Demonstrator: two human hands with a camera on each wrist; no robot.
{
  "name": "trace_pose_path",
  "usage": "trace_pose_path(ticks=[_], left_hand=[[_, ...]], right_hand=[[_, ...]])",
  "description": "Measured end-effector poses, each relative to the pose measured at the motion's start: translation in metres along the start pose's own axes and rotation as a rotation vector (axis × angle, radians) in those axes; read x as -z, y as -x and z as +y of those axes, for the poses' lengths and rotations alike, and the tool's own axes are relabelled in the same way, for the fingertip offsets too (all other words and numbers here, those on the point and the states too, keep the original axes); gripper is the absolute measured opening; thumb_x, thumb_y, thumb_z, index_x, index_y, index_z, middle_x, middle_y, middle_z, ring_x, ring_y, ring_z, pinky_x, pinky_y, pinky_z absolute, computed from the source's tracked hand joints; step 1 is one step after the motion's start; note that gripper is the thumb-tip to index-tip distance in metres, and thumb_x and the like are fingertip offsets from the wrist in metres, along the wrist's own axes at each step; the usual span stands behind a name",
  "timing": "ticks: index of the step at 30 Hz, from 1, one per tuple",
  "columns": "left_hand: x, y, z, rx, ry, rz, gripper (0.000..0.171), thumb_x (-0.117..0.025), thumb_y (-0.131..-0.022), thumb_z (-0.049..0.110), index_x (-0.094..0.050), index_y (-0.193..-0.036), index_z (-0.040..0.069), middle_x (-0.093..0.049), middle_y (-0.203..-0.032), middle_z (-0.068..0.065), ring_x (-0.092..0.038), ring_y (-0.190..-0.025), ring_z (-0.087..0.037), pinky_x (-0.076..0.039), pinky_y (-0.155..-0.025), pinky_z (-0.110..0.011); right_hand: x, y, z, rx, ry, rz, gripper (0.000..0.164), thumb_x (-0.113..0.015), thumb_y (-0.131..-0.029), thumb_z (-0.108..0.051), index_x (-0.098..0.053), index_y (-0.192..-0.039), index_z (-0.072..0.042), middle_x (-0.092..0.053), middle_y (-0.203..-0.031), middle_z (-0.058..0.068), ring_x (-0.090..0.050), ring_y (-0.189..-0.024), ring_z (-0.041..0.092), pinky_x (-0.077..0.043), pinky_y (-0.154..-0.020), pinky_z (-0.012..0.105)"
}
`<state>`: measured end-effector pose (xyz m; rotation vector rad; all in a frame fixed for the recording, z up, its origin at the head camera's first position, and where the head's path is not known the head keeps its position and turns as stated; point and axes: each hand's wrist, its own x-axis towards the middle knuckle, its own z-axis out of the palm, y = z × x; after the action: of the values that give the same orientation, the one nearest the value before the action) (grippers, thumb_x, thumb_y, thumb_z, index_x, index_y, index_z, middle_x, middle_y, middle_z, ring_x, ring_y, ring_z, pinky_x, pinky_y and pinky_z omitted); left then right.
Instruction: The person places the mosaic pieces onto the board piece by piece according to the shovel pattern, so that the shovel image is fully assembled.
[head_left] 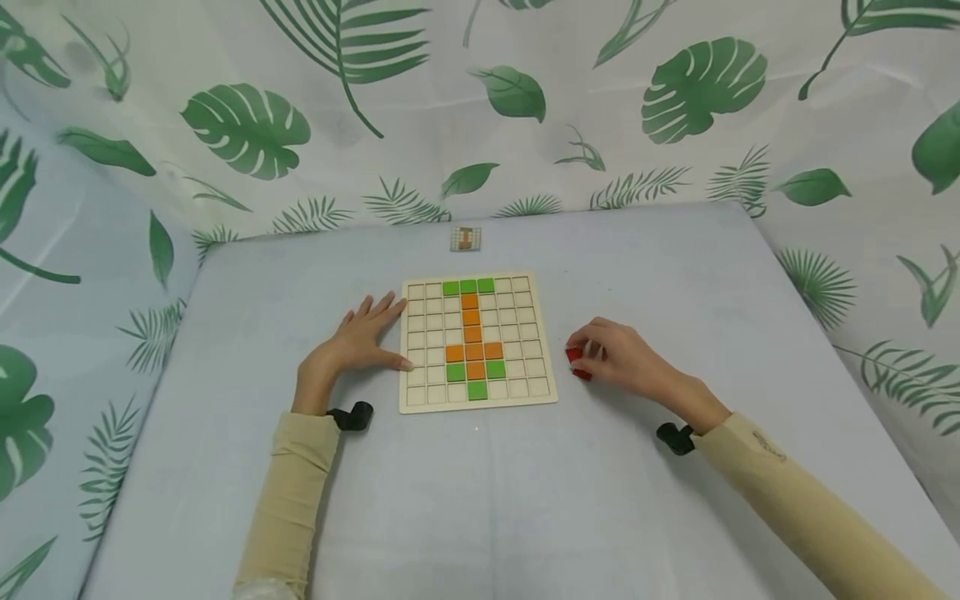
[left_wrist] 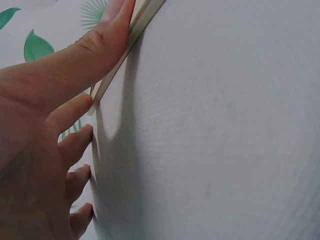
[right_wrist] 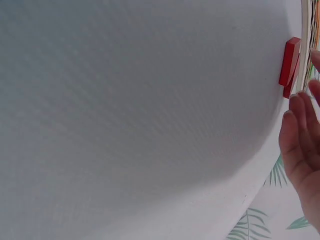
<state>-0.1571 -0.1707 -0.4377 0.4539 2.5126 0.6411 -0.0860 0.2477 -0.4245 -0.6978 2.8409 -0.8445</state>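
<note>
A pale gridded board (head_left: 517, 387) lies on the table with orange tiles (head_left: 472, 333) and green tiles (head_left: 477, 390) in its cells. My left hand (head_left: 358, 340) is spread at its left side, thumb and forefinger touching the edge. The left wrist view shows the thumb (left_wrist: 95, 50) against the board's rim (left_wrist: 142, 17). Just right of the board, my right hand (head_left: 618, 354) hovers over red blocks (head_left: 575, 355) with bent fingers, its thumb partly covering them. In the right wrist view two red blocks (right_wrist: 289, 62) lie against each other, with a gap between them and the fingertips (right_wrist: 295, 102).
A small card (head_left: 466, 239) with a gridded picture lies beyond the board's far edge. The pale tabletop (head_left: 465, 508) runs back to a leaf-printed curtain (head_left: 570, 92). Each wrist carries a dark camera, the left one (head_left: 360, 415) close to the board's near left corner.
</note>
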Motion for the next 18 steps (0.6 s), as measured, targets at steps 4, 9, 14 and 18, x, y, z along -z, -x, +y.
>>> trace_pose_path(ticks=[4,9,14,18], left_hand=[[-0.0004,0.0000,-0.0005,-0.004,0.001,0.001,0.113,-0.084,-0.084,0.044,-0.014,-0.167,0.014,-0.001,-0.174,-0.012,0.011,-0.159,-0.039,0.005,-0.128,-0.060],[0.0002,0.0008,-0.0014,-0.012,0.005,0.007,0.112,-0.084,-0.084,0.044,-0.014,-0.167,0.015,-0.002,-0.174,-0.012,0.010,-0.159,-0.039,0.005,-0.128,-0.060],[0.0005,0.0018,-0.0012,-0.013,0.018,0.008,0.111,-0.084,-0.084,0.042,-0.015,-0.167,0.014,-0.002,-0.174,-0.012,0.011,-0.160,-0.039,0.005,-0.128,-0.060],[-0.0005,0.0033,-0.0009,-0.011,0.022,0.008,0.111,-0.084,-0.084,0.042,-0.014,-0.167,0.014,-0.002,-0.174,-0.012,0.011,-0.159,-0.039,0.006,-0.128,-0.059]], right_hand=[[0.0007,-0.0031,-0.0004,-0.044,0.007,-0.029,0.027,-0.075,-0.087,0.003,-0.071,-0.113,0.002,-0.067,-0.103,0.012,-0.061,-0.084,0.021,-0.052,-0.067,0.027],[-0.0016,-0.0064,0.0004,-0.070,0.008,-0.048,0.021,-0.077,-0.087,-0.001,-0.072,-0.108,0.001,-0.065,-0.101,0.012,-0.058,-0.082,0.019,-0.051,-0.066,0.026],[-0.0035,-0.0086,0.0007,-0.082,0.007,-0.044,0.017,-0.079,-0.087,-0.003,-0.072,-0.102,0.001,-0.063,-0.098,0.011,-0.057,-0.080,0.018,-0.050,-0.066,0.026],[-0.0054,-0.0096,0.0011,-0.096,-0.013,-0.045,0.018,-0.080,-0.086,-0.001,-0.070,-0.101,0.000,-0.066,-0.097,0.010,-0.059,-0.080,0.018,-0.052,-0.067,0.026]])
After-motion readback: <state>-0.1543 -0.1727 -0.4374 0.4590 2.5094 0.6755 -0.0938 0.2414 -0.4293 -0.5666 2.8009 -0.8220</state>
